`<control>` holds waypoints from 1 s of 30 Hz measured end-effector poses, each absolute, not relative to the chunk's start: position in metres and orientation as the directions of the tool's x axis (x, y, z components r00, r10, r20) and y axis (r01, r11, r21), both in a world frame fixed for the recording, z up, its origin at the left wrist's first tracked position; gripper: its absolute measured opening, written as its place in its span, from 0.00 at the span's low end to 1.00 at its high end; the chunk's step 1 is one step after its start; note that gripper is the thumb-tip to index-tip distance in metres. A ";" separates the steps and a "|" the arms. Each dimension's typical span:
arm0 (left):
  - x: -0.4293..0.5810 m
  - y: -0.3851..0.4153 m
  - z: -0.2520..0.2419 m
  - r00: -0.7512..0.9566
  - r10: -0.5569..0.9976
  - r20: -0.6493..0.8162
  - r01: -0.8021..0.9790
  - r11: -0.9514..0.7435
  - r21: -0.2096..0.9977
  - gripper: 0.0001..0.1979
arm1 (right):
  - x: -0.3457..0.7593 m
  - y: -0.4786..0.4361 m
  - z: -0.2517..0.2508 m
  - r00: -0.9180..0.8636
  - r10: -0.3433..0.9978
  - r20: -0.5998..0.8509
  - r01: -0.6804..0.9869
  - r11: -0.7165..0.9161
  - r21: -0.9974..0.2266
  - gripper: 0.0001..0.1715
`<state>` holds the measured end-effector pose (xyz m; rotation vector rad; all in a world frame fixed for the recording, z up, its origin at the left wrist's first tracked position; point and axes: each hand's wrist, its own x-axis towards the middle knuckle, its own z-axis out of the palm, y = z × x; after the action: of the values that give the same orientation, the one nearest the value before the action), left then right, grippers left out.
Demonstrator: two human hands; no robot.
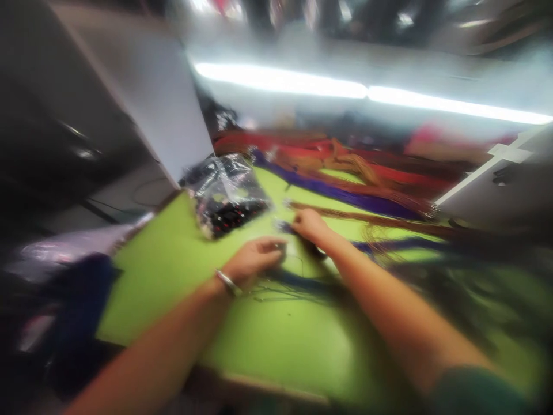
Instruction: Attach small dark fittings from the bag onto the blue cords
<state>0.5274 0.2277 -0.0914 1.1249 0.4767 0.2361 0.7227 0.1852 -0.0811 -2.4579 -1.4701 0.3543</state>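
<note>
My left hand [254, 257], with a bracelet [228, 282] at its wrist, is closed in a pinch. Between its thumb and fingertips is a small dark piece [280, 246], too blurred to name. Just beyond and to the right, my right hand [309, 225] has its fingers closed on a bundle of blue wires [285, 225] near its pale end. More of the blue runs off to the right behind my forearm. Below the hands lie a dark blue bundle [298, 279] and several thin loose wires [280, 295] on the green tabletop [276, 340].
A clear plastic bag [228, 196] of small black and red parts sits beyond my left hand. Brown wires [341, 212], a purple bundle [345, 193] and red wires [401, 173] stretch across the back. A pale panel [168, 98] rises at left; a lit tube [280, 78] hangs behind.
</note>
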 end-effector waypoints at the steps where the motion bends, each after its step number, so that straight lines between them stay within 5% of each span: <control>1: 0.527 0.228 -0.091 0.875 0.418 -0.243 0.053 0.416 0.908 0.22 | 0.725 0.185 -0.082 0.447 0.892 -0.065 0.822 -0.438 -0.365 0.08; 12: 0.528 0.228 -0.090 0.847 0.479 -0.233 0.027 0.399 0.917 0.22 | 0.724 0.167 -0.063 0.456 0.880 0.136 0.825 -0.361 -0.434 0.06; 19: 0.530 0.215 -0.078 0.820 0.531 -0.215 -0.057 0.449 0.892 0.20 | 0.700 0.118 -0.038 0.364 0.885 0.290 0.749 -0.093 -0.656 0.07; 24: 0.531 0.212 -0.078 0.850 0.485 -0.206 -0.047 0.459 0.887 0.19 | 0.673 0.098 -0.039 0.300 0.869 0.394 0.764 0.028 -0.645 0.07; 30: 0.532 0.212 -0.079 0.840 0.474 -0.264 -0.051 0.554 0.831 0.20 | 0.671 0.089 -0.059 0.383 0.866 0.320 0.677 -0.028 -0.735 0.10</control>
<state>0.5320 0.2123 -0.0792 0.9406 0.4996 0.3261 0.6714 0.0890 -0.0586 -1.7638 -1.3554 0.2699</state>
